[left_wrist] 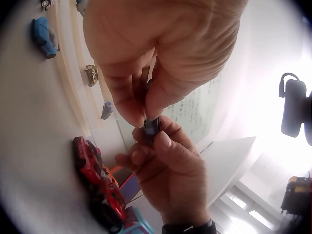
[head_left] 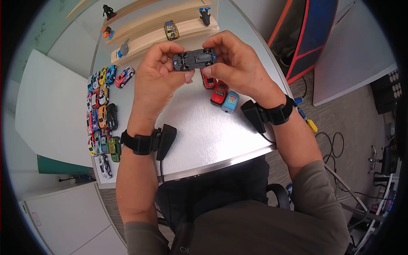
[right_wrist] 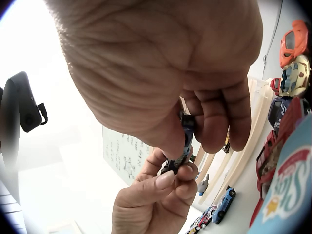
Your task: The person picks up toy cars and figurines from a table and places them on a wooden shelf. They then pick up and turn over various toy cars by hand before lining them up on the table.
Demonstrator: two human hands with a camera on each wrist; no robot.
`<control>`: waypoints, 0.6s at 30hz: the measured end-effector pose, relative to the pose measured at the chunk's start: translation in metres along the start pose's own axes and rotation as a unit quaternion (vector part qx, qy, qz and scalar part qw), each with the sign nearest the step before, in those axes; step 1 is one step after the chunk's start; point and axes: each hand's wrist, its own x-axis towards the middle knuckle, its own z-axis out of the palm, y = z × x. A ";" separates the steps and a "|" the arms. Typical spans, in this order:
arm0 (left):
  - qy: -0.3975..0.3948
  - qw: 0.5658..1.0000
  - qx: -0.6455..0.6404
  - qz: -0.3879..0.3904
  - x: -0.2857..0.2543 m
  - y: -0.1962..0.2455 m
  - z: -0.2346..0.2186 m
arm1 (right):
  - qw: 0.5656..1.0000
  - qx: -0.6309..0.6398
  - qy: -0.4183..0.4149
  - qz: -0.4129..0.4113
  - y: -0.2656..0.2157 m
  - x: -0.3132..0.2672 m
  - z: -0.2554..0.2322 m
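1. Pinching one end of a small toy car (head_left: 195,60) between thumb and fingers, the person's left hand (head_left: 156,70) holds it up above the table (head_left: 187,142).
2. Opposite, the right hand (head_left: 239,63) pinches the car's other end the same way, so the toy sits squarely between the two grips, its dark underside and wheels turned toward the person's head.
3. Just to the near right of the grip, partly under the right hand, stand red toy cars; one red car (head_left: 219,93) shows whole from above, another (head_left: 208,80) is half covered by the fingers.
4. A light-blue car (head_left: 230,102) is right beside that pair, nearer to the person; from the right wrist I can make out white lettering on its roof.
5. Well to the left of the grip, many toy cars (head_left: 102,95) are packed in short rows, with a black car (head_left: 112,117) at the inner edge of one row and a red-and-blue car (head_left: 124,77) standing a little apart.
6. Beyond the grip rises a stepped wooden rack (head_left: 146,38). A yellow patterned car (head_left: 171,30) sits on it almost straight past the hands; a dark figure with blue tips (head_left: 205,17) is to its right, and a grey-and-blue figure (head_left: 123,49) and an orange figure (head_left: 108,32) are off to the left.
7. Below each grip, a black strap (head_left: 144,144) with a dark device circles the wrist.
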 end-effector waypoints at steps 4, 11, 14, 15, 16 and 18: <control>0.010 1.000 0.003 -0.002 0.000 0.001 0.003 | 0.999 0.005 0.020 -0.026 0.006 0.001 0.002; 0.014 1.000 0.006 0.006 0.000 0.002 0.004 | 1.000 -0.016 0.001 0.001 0.001 0.000 0.001; 0.016 1.000 0.009 0.004 0.000 0.001 0.004 | 1.000 -0.004 0.000 -0.009 0.003 0.000 0.001; 0.016 1.000 0.009 0.003 0.000 0.002 0.004 | 1.000 0.000 0.002 -0.012 0.003 0.000 0.001; 0.016 1.000 0.008 0.001 0.000 0.002 0.004 | 1.000 0.005 0.003 -0.015 0.004 0.001 0.001; 0.009 1.000 0.008 -0.003 0.000 0.002 0.003 | 1.000 0.006 0.005 -0.018 0.005 0.001 0.002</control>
